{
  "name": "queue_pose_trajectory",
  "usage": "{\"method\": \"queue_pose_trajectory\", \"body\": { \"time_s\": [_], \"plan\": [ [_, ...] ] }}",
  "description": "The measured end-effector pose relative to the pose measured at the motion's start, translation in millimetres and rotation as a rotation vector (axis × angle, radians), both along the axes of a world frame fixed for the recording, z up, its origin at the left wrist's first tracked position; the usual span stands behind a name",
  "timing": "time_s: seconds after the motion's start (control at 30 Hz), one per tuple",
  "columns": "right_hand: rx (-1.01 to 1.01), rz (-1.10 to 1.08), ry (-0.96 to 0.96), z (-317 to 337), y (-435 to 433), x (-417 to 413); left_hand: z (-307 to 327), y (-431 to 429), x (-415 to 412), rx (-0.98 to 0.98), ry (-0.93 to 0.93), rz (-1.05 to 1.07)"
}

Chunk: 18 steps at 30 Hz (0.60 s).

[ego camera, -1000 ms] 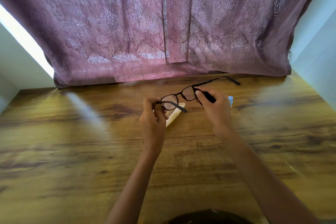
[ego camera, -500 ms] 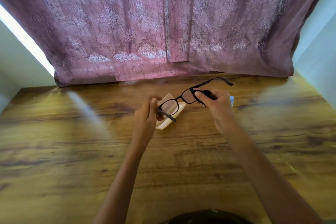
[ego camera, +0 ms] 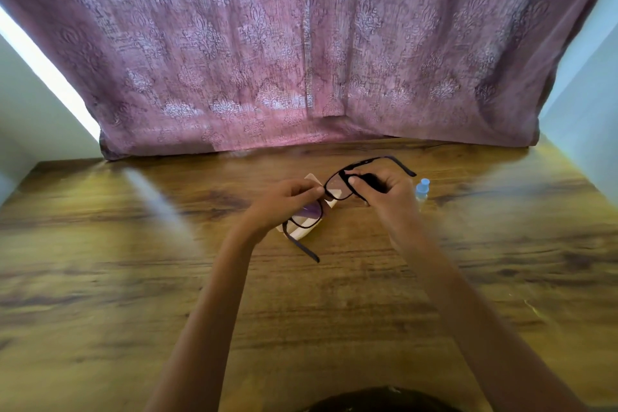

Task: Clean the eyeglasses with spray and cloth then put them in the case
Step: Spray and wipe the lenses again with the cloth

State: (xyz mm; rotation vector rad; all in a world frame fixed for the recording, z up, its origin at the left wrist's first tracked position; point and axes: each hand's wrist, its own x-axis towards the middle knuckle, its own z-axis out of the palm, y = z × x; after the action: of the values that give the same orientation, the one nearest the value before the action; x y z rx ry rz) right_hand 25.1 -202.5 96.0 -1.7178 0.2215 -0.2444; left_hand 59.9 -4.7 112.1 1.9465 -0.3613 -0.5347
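Black-framed eyeglasses [ego camera: 337,189] are held above the wooden table [ego camera: 334,294] with both temple arms unfolded. My left hand [ego camera: 284,201] pinches the frame at the bridge, over the left lens. My right hand [ego camera: 384,192] grips the frame at the right lens and hinge, and something dark lies in its fingers. Under the glasses a cream, tray-like case [ego camera: 301,231] rests on the table, largely hidden by my left hand. A small clear spray bottle with a blue cap [ego camera: 422,189] stands just right of my right hand.
A mauve patterned curtain [ego camera: 301,43] hangs along the table's far edge. Pale walls close in at left and right. A dark rounded thing [ego camera: 378,401] shows at the bottom edge near me.
The glasses have tilted, so the left lens dropped lower and its temple arm now points toward me. My left hand shifted from the left temple hinge toward the bridge.
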Motion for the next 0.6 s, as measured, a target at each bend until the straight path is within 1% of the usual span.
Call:
{"method": "queue_pose_trajectory", "body": {
  "time_s": [0.07, 0.13, 0.17, 0.27, 0.33, 0.43, 0.5, 0.6],
  "plan": [
    [-0.087, -0.004, -0.020, -0.3, 0.7, -1.5, 2.1, -3.7, -0.9, -0.002, 0.000, 0.019],
    [-0.165, -0.006, -0.079, 0.6, 1.8, -3.4, 1.9, -5.6, -2.2, -0.008, 0.002, 0.038],
    [-0.226, -0.003, -0.153, 1.9, 2.9, -4.7, 0.5, -6.0, -2.2, -0.011, -0.008, 0.039],
    [-0.531, -0.047, -0.447, 2.8, 7.7, -6.1, -0.7, -6.0, -2.1, -0.005, -0.040, 0.042],
    [-0.662, -0.086, -0.547, -1.4, 9.7, -4.3, -0.3, -6.6, -1.4, 0.000, -0.049, 0.047],
    [-0.778, -0.132, -0.593, -5.1, 9.7, -2.8, 2.3, -9.0, 1.0, 0.002, -0.049, 0.053],
    [-0.792, -0.141, -0.588, -4.9, 8.6, -2.2, 4.5, -10.9, 2.6, 0.011, -0.056, 0.063],
    [-0.802, -0.058, -0.588, -7.9, 8.8, -0.4, 8.6, -15.5, 3.6, 0.018, -0.080, 0.048]
  ]
}}
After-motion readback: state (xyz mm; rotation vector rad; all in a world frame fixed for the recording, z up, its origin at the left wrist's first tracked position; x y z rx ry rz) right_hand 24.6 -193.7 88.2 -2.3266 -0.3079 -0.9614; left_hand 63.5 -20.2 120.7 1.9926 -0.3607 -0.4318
